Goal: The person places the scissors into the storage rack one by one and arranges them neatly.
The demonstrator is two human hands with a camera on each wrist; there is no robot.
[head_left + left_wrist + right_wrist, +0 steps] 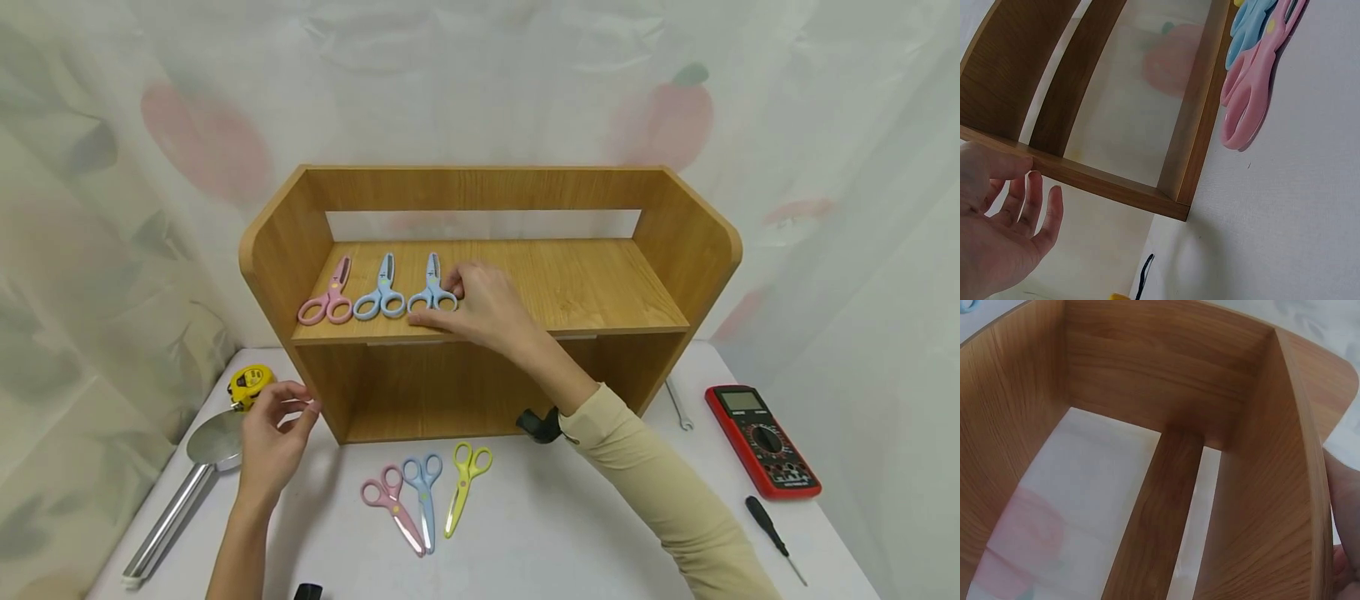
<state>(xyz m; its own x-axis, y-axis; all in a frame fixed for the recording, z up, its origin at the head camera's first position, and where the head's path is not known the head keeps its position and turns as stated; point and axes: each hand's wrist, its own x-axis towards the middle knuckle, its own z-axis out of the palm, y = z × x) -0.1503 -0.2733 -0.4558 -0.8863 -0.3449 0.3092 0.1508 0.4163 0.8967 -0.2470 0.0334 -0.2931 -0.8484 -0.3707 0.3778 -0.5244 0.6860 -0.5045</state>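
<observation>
My right hand (487, 308) reaches onto the upper shelf (592, 283) of a wooden two-tier rack. Its thumb and fingers lie on either side of the handles of light-blue scissors (432, 283), gripping them. To their left on the same shelf lie another blue pair of scissors (386, 279) and a pink pair (339, 279), blades pointing back. My left hand (277, 442) touches the edge of the rack's left side panel (1104, 184), fingers loosely bent. In front of the rack, pink scissors (392, 504), blue scissors (424, 500) and yellow scissors (463, 487) lie on the white table.
Left of the rack are a yellow tape measure (251, 383) and a metal utensil (180, 500) with a round head and long handle. A wrench (678, 407), a red multimeter (763, 442) and a black-handled screwdriver (772, 529) lie to the right.
</observation>
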